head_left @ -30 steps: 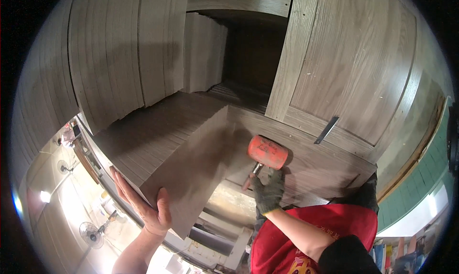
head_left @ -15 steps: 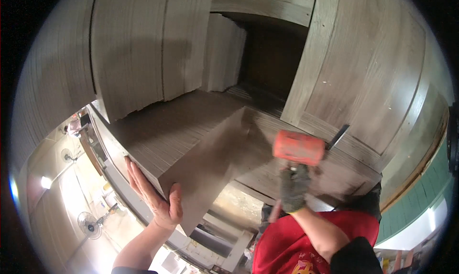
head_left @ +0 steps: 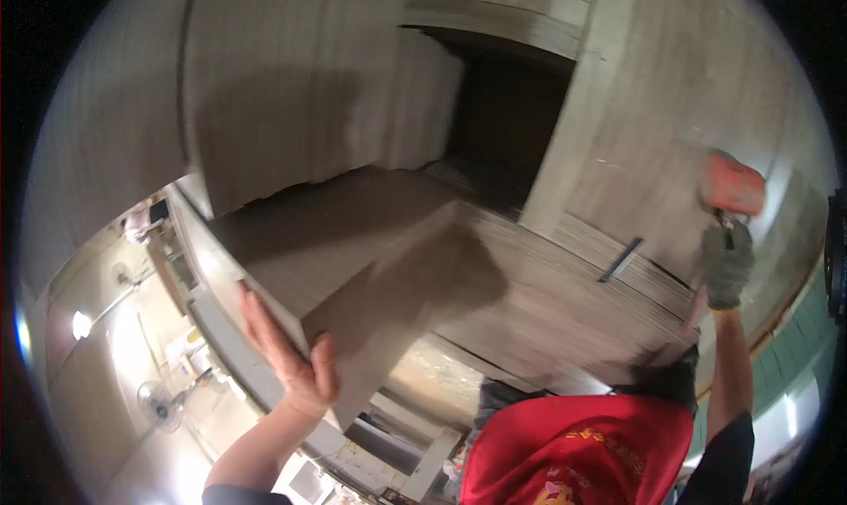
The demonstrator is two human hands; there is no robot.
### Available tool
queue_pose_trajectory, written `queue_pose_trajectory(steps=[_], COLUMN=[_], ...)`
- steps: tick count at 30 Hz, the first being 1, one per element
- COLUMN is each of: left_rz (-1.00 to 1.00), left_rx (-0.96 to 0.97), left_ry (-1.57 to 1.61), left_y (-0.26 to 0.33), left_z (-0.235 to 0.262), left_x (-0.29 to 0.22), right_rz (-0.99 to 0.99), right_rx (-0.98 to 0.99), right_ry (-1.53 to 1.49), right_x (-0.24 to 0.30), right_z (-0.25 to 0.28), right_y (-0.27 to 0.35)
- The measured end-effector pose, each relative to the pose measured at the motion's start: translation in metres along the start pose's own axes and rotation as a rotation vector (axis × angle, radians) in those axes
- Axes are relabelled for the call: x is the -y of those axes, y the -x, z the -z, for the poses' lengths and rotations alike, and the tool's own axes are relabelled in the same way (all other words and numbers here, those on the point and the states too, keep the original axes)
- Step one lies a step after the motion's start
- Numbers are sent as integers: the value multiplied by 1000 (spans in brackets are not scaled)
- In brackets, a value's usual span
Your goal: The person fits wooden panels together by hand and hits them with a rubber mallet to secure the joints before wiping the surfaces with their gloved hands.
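Note:
My left hand (head_left: 296, 364), bare, lies with stretched fingers along the end of a grey-brown wood-grain panel (head_left: 371, 329), the thumb at its corner. My right hand (head_left: 728, 262), in a dark grey glove, is wrapped round the handle of a mallet with a red, worn, barrel-shaped head (head_left: 734, 186). The mallet is raised at the right, clear of the panel's joint with a second board (head_left: 529, 302). A dark flat strip (head_left: 620, 260) stands out from the boards between them. Motion smears the mallet and the glove slightly.
Tall wood-grain panels (head_left: 273, 108) rise at the back left, beside a dark opening (head_left: 503, 108). A large framed door panel (head_left: 662, 99) stands at the right. A red apron (head_left: 573, 443) covers my front. Fans (head_left: 159, 404) and a lit lamp (head_left: 81, 325) show at the left.
My right hand has swung the mallet to the right and up, away from the boards. My left hand stays at the panel's end. The view has shifted slightly.

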State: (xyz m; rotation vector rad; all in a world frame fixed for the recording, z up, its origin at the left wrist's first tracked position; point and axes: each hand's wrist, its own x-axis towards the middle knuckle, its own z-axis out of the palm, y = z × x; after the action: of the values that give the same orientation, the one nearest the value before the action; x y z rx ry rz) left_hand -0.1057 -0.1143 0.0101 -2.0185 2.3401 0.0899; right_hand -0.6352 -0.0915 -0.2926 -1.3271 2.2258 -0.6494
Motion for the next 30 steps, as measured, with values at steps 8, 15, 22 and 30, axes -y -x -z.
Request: queue_pose_trajectory(steps=[8,15,22,30], left_rz=[-54,-29,-37,-39], left_rx=[5,9,9,43], left_ry=[-49,-43,-41,-33], left_y=[-5,-5,-5,-4], left_z=[6,4,3,6], left_x=[-3,-5,-6,0], right_rz=[801,1007,972,177], right_rx=[185,547,559,315], right_ry=[-4,162,312,-370], right_x=[109,116,126,245], right_z=[-12,-45,-35,-134], right_y=[32,11,12,104])
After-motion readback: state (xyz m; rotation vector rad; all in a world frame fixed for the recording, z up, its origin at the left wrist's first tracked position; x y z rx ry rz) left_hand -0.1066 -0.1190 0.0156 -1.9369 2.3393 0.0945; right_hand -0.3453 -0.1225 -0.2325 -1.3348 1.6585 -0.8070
